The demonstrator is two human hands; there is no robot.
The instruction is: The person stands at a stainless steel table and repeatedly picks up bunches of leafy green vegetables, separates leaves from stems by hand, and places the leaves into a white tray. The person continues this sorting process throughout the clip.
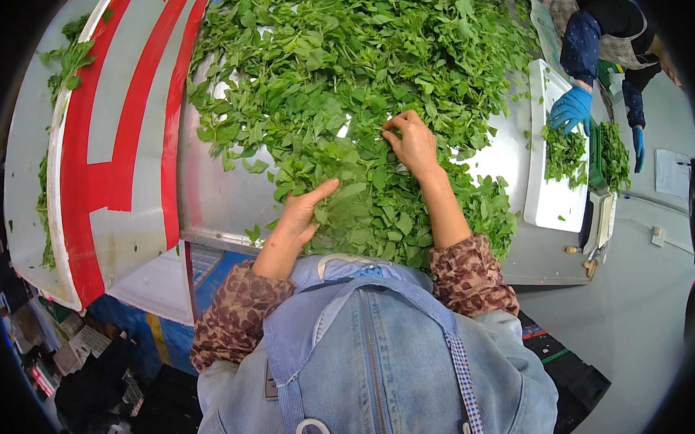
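A broad heap of leafy green sprigs (342,62) covers much of a metal table (226,192) before me. My left hand (301,213) is at the near left of the heap, thumb raised, gripping a bunch of leafy stems against the pile; its fingers are partly hidden by leaves. Farther in and to the right, my right hand (411,140) has its thumb and index finger pinched together at the stems, just above the leaves. Whether a stem sits between those fingertips is too small to tell.
At the right, a co-worker's blue-gloved hand (571,109) is over a white tray (545,204) holding greens, beside a green crate (596,168). A red-and-white panel (130,167) stands along the table's left side. Another person's bare hand shows at the top right.
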